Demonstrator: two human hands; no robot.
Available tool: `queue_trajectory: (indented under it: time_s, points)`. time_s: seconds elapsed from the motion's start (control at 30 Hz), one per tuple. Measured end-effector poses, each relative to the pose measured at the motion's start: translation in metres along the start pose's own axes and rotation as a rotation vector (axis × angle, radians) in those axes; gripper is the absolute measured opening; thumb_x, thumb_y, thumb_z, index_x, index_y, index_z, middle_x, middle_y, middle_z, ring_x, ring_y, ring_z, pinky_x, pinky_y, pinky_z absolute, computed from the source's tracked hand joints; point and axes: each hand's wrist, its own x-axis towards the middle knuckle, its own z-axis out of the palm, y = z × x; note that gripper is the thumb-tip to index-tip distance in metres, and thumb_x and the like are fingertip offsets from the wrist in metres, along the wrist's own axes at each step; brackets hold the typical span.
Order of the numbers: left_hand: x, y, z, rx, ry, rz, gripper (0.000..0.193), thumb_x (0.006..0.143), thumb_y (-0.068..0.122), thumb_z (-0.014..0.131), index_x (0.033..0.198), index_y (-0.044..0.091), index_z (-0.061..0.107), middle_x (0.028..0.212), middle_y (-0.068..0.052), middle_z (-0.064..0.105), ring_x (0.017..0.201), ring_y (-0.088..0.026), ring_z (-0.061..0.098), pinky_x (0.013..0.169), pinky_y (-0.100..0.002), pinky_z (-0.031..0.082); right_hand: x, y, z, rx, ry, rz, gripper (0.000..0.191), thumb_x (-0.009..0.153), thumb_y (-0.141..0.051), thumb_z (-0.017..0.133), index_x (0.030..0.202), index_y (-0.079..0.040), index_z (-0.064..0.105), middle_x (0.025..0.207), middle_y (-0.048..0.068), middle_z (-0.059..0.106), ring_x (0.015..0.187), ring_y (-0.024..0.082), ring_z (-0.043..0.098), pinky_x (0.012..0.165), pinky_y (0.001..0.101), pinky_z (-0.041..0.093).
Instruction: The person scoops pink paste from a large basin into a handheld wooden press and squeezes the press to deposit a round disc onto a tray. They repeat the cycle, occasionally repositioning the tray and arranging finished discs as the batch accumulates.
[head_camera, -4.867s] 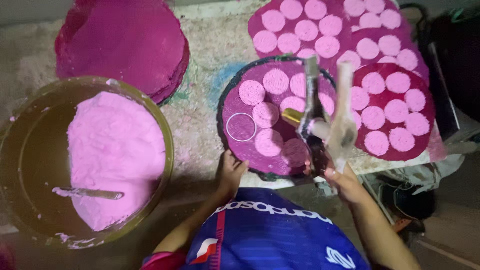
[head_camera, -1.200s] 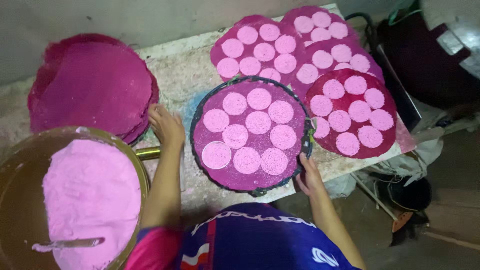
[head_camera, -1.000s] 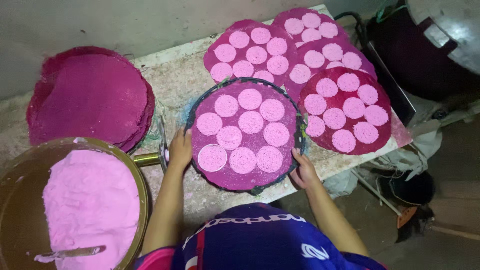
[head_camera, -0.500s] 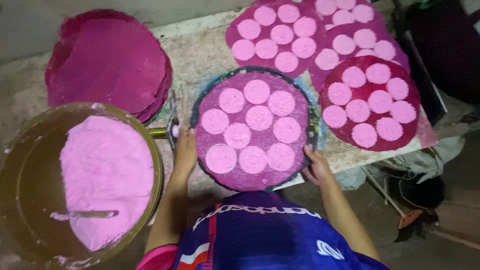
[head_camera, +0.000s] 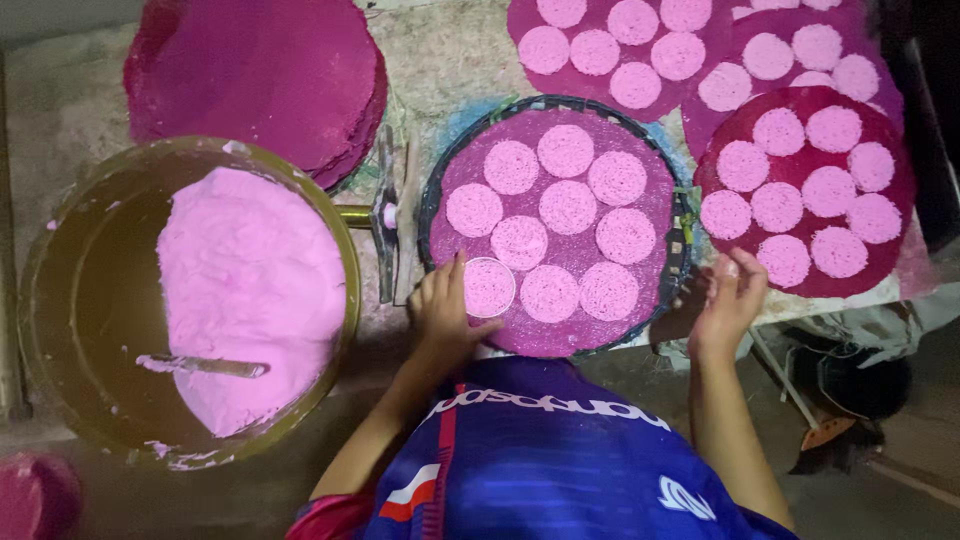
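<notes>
Resting at the near-left edge of a round woven tray (head_camera: 680, 250), a small ring mould (head_camera: 489, 287) lies flat, its opening facing up; being round, it has no long axis to speak of. The left hand (head_camera: 445, 315) curls around it, fingers on the far-left side and thumb on the near side, touching the rim, with pink paste filling the ring. Nine more pink discs (head_camera: 567, 207) sit in loose rows on the tray's dark magenta mat, grainy and flat-topped. The right hand (head_camera: 730, 300) hangs at the tray's near-right edge, fingers loosely bent, holding nothing that can be made out.

Left of the tray, a wide brass-coloured basin (head_camera: 90, 300) holds a mound of pale pink paste (head_camera: 250, 290), with a flat spatula (head_camera: 200, 366) lying across it, blade pointing left to right. Beyond the basin, a stack of plain magenta round mats (head_camera: 260, 80) rests on the rough, speckled stone worktop (head_camera: 440, 60). To the right and beyond the tray, further mats covered with discs (head_camera: 800, 190) overlap one another. The light is dim, and the floor beside the worktop is dark.
</notes>
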Motion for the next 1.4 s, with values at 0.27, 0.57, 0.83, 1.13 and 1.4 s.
queue_trajectory:
  time_s: [0.27, 0.57, 0.83, 1.13, 1.4]
  points:
    - [-0.027, -0.016, -0.002, -0.174, 0.281, 0.019, 0.102, 0.067, 0.034, 0.089, 0.149, -0.002, 0.039, 0.144, -0.024, 0.050, 0.135, -0.042, 0.044, 0.115, -0.053, 0.031, 0.000, -0.023, 0.026, 0.064, -0.067, -0.162, 0.021, 0.112, -0.013, 0.056, 0.131, -0.007, 0.053, 0.125, 0.006, 0.061, 0.104, 0.014, 0.061, 0.087, 0.0271, 0.052]
    - [-0.120, -0.074, 0.023, 0.031, 0.335, -0.237, 0.094, 0.072, 0.036, 0.085, 0.144, -0.004, 0.041, 0.138, -0.027, 0.050, 0.130, -0.045, 0.046, 0.112, -0.054, 0.034, 0.051, -0.044, 0.066, -0.889, -0.260, -0.540, 0.021, 0.098, -0.011, 0.072, 0.117, -0.002, 0.068, 0.113, 0.018, 0.062, 0.104, 0.036, 0.060, 0.089, 0.0452, 0.050]
    - [-0.091, -0.067, 0.005, -0.044, 0.444, -0.064, 0.072, 0.086, 0.038, 0.078, 0.140, 0.001, 0.048, 0.137, -0.023, 0.051, 0.130, -0.043, 0.048, 0.112, -0.052, 0.037, 0.075, -0.043, 0.100, -1.200, -0.282, -0.581, 0.026, 0.089, -0.019, 0.080, 0.113, -0.009, 0.075, 0.113, 0.017, 0.064, 0.106, 0.039, 0.058, 0.084, 0.0488, 0.051]
    - [0.037, -0.033, -0.032, 0.109, 0.290, -0.021, 0.043, 0.091, 0.023, 0.069, 0.129, 0.005, 0.060, 0.126, -0.014, 0.057, 0.118, -0.035, 0.053, 0.097, -0.051, 0.040, 0.072, -0.054, 0.119, -1.305, -0.237, -0.589, 0.024, 0.088, -0.020, 0.080, 0.105, -0.005, 0.072, 0.112, 0.017, 0.064, 0.105, 0.040, 0.061, 0.083, 0.0497, 0.053]
    - [0.092, -0.031, -0.021, 0.320, 0.272, -0.140, 0.021, 0.089, 0.018, 0.066, 0.107, 0.007, 0.065, 0.110, -0.015, 0.061, 0.109, -0.036, 0.060, 0.090, -0.050, 0.048, 0.063, -0.086, 0.125, -1.151, -0.237, -0.516, 0.015, 0.087, -0.013, 0.075, 0.097, -0.004, 0.070, 0.102, 0.019, 0.067, 0.098, 0.040, 0.065, 0.076, 0.0526, 0.053]
